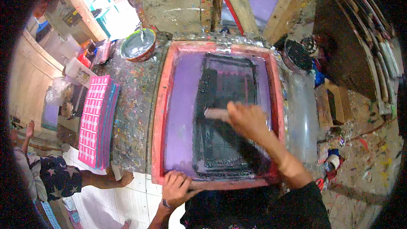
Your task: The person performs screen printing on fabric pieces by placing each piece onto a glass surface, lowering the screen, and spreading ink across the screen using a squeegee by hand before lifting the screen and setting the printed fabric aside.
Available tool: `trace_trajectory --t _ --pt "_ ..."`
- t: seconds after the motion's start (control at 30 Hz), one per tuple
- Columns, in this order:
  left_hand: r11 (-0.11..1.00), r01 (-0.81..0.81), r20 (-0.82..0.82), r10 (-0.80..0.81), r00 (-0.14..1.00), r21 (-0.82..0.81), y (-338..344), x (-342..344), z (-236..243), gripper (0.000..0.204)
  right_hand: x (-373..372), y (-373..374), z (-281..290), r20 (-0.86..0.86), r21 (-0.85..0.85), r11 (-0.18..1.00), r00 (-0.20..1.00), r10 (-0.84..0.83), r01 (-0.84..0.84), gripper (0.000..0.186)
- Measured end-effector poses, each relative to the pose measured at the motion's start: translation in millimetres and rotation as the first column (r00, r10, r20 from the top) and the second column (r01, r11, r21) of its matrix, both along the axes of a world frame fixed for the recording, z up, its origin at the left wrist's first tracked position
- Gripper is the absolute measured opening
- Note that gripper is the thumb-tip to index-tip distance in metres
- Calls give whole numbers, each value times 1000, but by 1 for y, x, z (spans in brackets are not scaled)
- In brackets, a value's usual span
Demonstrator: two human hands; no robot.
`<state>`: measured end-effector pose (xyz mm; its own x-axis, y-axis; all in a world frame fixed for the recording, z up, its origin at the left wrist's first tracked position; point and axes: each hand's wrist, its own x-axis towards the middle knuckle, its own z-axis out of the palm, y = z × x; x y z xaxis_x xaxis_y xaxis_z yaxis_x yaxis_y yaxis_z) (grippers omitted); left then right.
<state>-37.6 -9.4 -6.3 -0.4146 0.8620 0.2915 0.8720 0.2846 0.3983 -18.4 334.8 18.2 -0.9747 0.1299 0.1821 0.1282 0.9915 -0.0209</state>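
A screen printing frame with reddish wooden sides lies before me on the paint-stained table. Its purple mesh carries a dark, inky rectangle in the middle and right part. My right hand is closed around a squeegee over that dark area; a pale end sticks out left of the fingers, and the rest is covered by the hand. My left hand grips the frame's near left corner, fingers bent over the rail.
Left on the table lies a stack of pink patterned sheets. A bowl of grey ink stands far left, a container of black ink far right. A person in star-patterned shorts is at the left. Cardboard boxes stand right.
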Motion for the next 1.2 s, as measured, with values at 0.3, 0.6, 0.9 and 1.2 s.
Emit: trace_trajectory --t 0.3,0.6,0.9,1.2 --pt "999 -42 -170 47 984 30 6 5 15 44 127 -121 29 -68 -15 997 995 75 -76 10" --pt "982 14 -409 65 910 188 16 -15 133 47 135 -141 117 -438 50 977 884 -165 207 52" --pt "636 -580 860 -359 363 510 128 4 140 24 52 -82 269 -665 127 975 745 -52 181 50" --pt "724 -525 520 -688 -506 447 195 -58 117 25 27 -48 307 -716 216 968 695 66 130 52"
